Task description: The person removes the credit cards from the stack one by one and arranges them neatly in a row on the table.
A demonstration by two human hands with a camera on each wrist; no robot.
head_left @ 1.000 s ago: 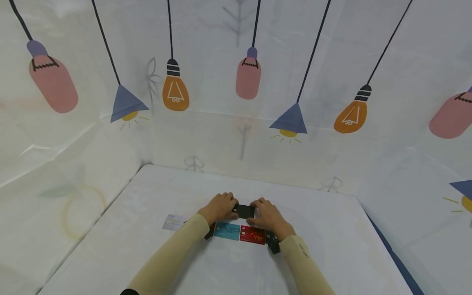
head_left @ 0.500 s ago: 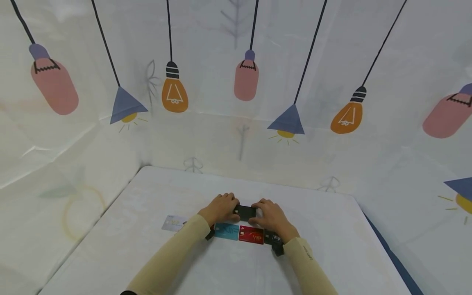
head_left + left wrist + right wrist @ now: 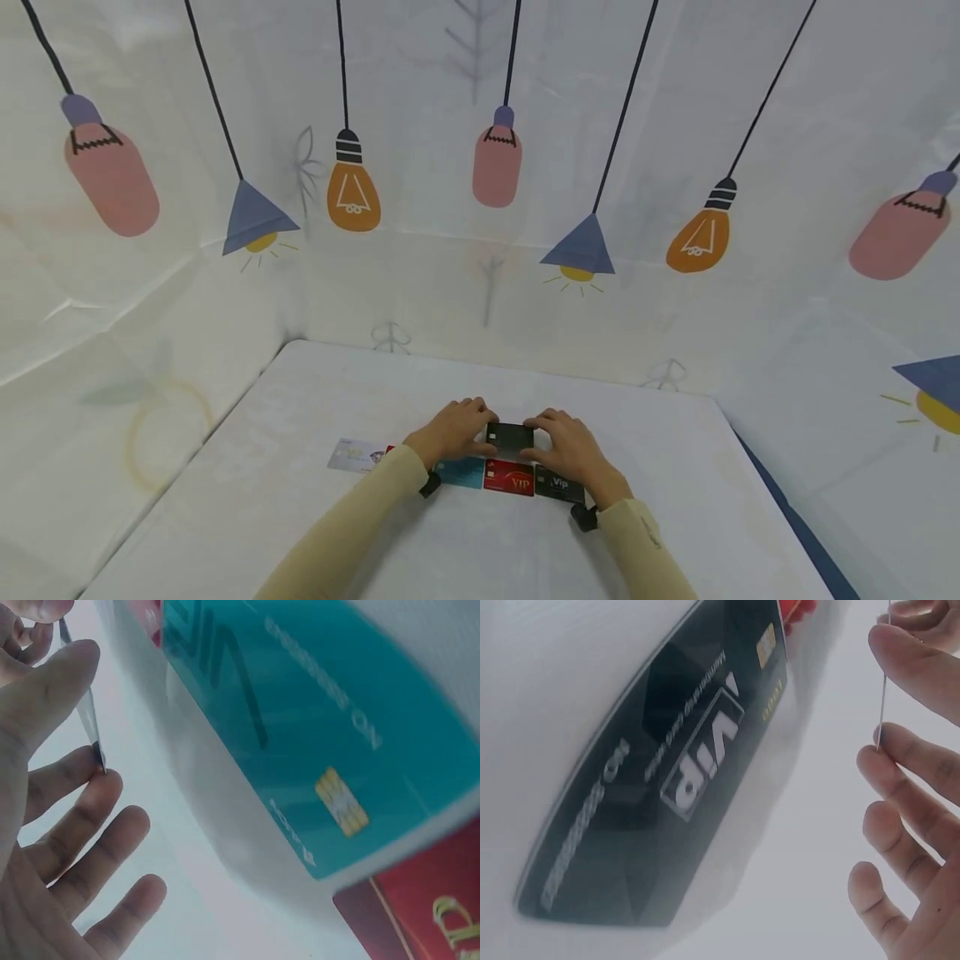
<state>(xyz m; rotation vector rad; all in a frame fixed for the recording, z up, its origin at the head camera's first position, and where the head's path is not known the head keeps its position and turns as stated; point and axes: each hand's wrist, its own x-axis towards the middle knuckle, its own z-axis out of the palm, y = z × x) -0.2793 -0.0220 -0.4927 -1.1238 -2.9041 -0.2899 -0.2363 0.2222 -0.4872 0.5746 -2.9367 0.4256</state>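
Between my two hands is a dark plastic card with a small chip (image 3: pixel 510 437), just beyond a row of cards. My left hand (image 3: pixel 452 433) pinches its left end and my right hand (image 3: pixel 572 450) its right end. Both wrist views show it almost edge-on between thumb and fingertips, the other fingers spread. Nearest my left hand lies a teal card (image 3: pixel 300 735), with a red card (image 3: pixel 435 900) beside it. A red VIP card (image 3: pixel 508 477) sits mid-row. Below my right hand lies a black Vip card (image 3: pixel 682 772).
A silver-grey card (image 3: pixel 352 455) lies at the row's left end. My left forearm hides part of the row. The white table (image 3: pixel 637 417) meets a pale sheet wall (image 3: pixel 420 283) printed with hanging lamps at the back and sides.
Both hands have shifted a little to the right with the dark card between them. More of the black Vip card shows now. The cards in the row stay put.
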